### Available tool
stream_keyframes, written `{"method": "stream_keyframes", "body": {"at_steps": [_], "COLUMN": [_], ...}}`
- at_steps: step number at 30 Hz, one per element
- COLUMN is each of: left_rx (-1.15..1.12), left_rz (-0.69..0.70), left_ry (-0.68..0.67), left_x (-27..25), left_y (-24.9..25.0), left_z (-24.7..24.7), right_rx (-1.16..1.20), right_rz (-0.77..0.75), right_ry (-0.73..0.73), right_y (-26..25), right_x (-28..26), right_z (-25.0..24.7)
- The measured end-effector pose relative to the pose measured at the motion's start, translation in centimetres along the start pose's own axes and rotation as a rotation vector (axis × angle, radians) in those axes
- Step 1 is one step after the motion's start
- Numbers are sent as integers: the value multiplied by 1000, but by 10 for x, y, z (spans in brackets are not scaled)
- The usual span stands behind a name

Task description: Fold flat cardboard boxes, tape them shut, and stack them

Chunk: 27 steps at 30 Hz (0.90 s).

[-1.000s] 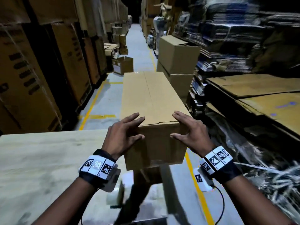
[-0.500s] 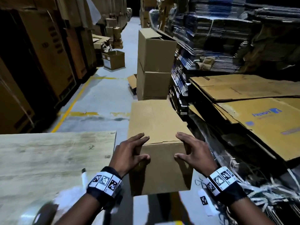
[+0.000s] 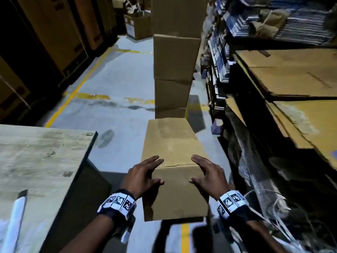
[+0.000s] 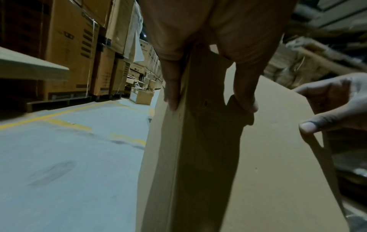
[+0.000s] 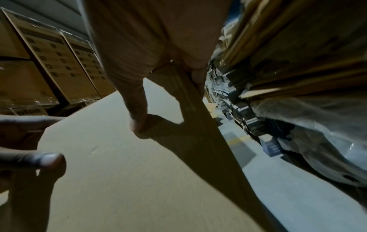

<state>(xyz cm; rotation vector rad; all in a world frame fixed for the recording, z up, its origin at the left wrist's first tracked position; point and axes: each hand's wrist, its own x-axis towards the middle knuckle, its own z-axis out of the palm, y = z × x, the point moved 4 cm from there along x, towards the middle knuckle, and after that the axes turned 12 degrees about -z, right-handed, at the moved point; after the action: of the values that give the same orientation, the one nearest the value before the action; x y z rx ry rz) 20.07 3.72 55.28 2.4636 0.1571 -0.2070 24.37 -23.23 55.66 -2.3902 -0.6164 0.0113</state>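
Observation:
A closed brown cardboard box point(image 3: 171, 143) hangs lengthwise in front of me above the grey floor, its far end pointing at a stack of boxes point(image 3: 175, 57). My left hand point(image 3: 144, 175) grips its near left corner, fingers over the top and thumb on the near end face. My right hand point(image 3: 207, 174) grips the near right corner the same way. The left wrist view shows the left hand point(image 4: 208, 47) straddling the box point(image 4: 268, 157) edge. In the right wrist view the right hand point(image 5: 149, 55) lies on the box point(image 5: 119, 157).
A pale wooden table point(image 3: 36, 161) stands at the left with a white roll point(image 3: 16, 216) on it. Flat cardboard sheets point(image 3: 291, 70) are piled on racks at the right. An open carton point(image 3: 138, 24) sits on the floor far ahead, beside tall cartons at the left.
The box has come off the table side and moved down and forward toward the stacked boxes, which now look much closer. Both hands keep the same hold.

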Motion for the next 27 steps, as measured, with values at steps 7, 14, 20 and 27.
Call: {"method": "stream_keyframes", "body": {"at_steps": [7,14,20,27], "left_rx": [32,7,-12,97], "left_rz": [45,38,63,59], "left_ry": [17,117,195,226], "left_x": [98,182,209,210], "left_y": [-98,-218,-287,-311], "left_z": [169,328,404,442], "right_rx": [50,39,59,0], "right_rz": [-5,-29,-61,-6], "right_ry": [24,90,176,148], "right_y": [169,309,367,395], "right_x": [7,15,6,-2], "right_z": [152,305,396,433]}}
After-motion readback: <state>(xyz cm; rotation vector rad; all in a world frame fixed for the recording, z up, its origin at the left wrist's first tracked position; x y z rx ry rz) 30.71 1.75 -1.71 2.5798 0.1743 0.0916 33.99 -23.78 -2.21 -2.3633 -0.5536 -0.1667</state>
